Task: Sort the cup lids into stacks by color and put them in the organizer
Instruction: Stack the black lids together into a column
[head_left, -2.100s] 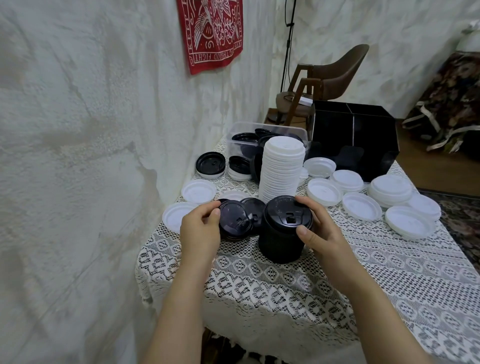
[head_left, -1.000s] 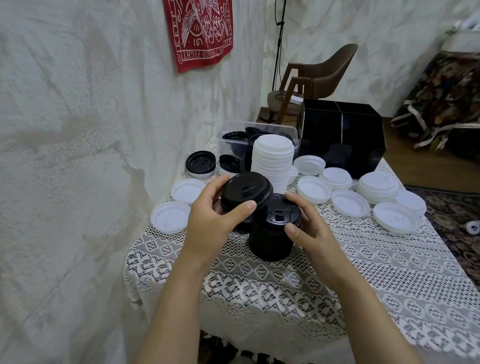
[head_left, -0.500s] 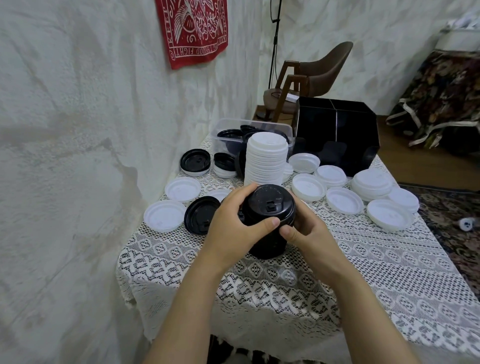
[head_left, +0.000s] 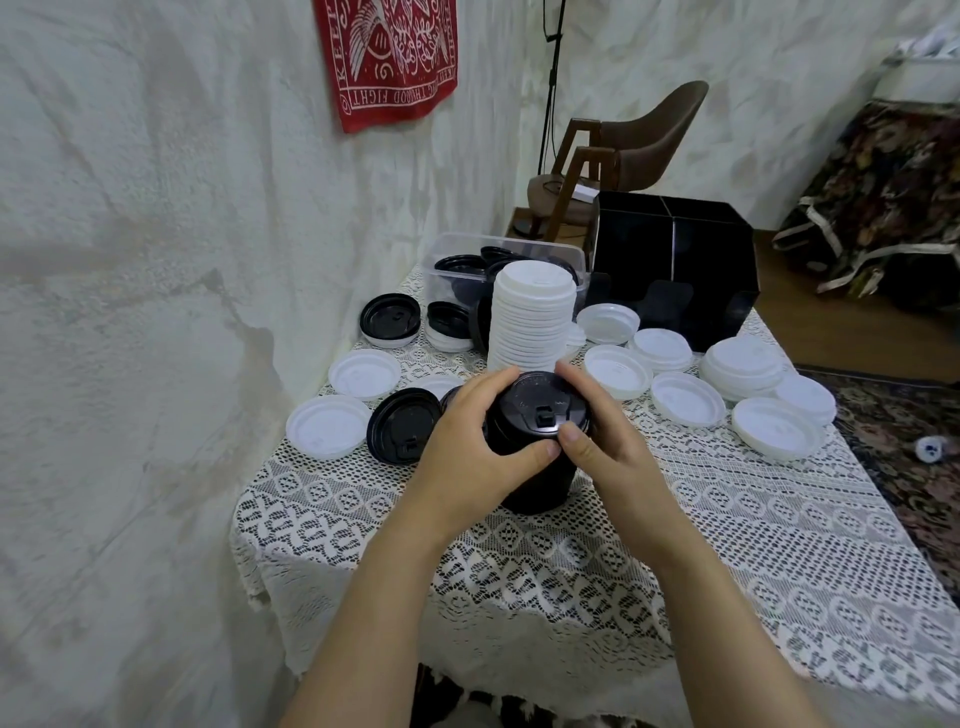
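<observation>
A stack of black lids (head_left: 540, 415) stands on the lace-covered table (head_left: 727, 545) near its front. My left hand (head_left: 478, 447) grips the stack from the left, thumb across its front. My right hand (head_left: 597, 441) holds it from the right, thumb on the top lid's rim. Behind it rises a tall stack of white lids (head_left: 532, 317). A loose black lid (head_left: 402, 426) lies to the left. The black organizer (head_left: 675, 270) stands at the back right.
Loose white lids (head_left: 685, 397) lie right of the stacks, others (head_left: 327, 426) at the left edge. A clear bin (head_left: 457, 260) with black lids sits at the back by the wall. A chair (head_left: 623, 145) stands beyond the table.
My left hand lifted a black lid from the table's left side and set it on top of the black stack. Both hands now clasp the stack.
</observation>
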